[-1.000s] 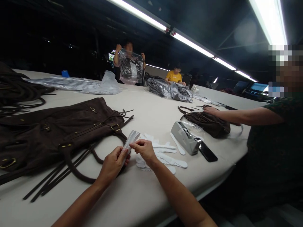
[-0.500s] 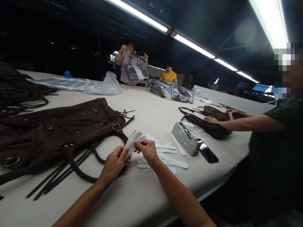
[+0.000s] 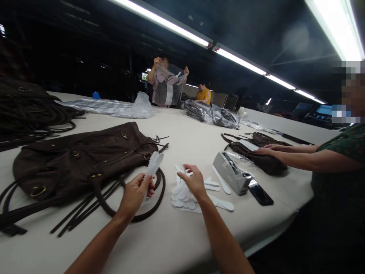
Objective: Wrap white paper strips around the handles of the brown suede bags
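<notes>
My left hand (image 3: 140, 190) is closed round several white serrated strips (image 3: 154, 163), which stand up from the fist beside the bag's handle. Over a loose pile of the same white strips (image 3: 185, 196) is my right hand (image 3: 194, 179), thumb and fingers apart, with nothing clearly held between them. A dark brown bag (image 3: 85, 156) with brass fittings lies on the left, its straps and round handle spread toward me. Just right of the pile stands a grey tape dispenser (image 3: 232, 173), and a black phone (image 3: 260, 190) lies against its right side.
A person's hands (image 3: 266, 149) rest on another brown bag (image 3: 270, 161) at right. Dark bags (image 3: 28, 110) are stacked far left. Plastic sheets (image 3: 97, 106) and wrapped bags (image 3: 199, 111) lie farther back. Two more people are behind the pale table (image 3: 114, 251).
My right hand has left the strips in my left hand and moved over the pile, its fingers opening. The view has shifted slightly. The person at right has brought both hands together on their bag.
</notes>
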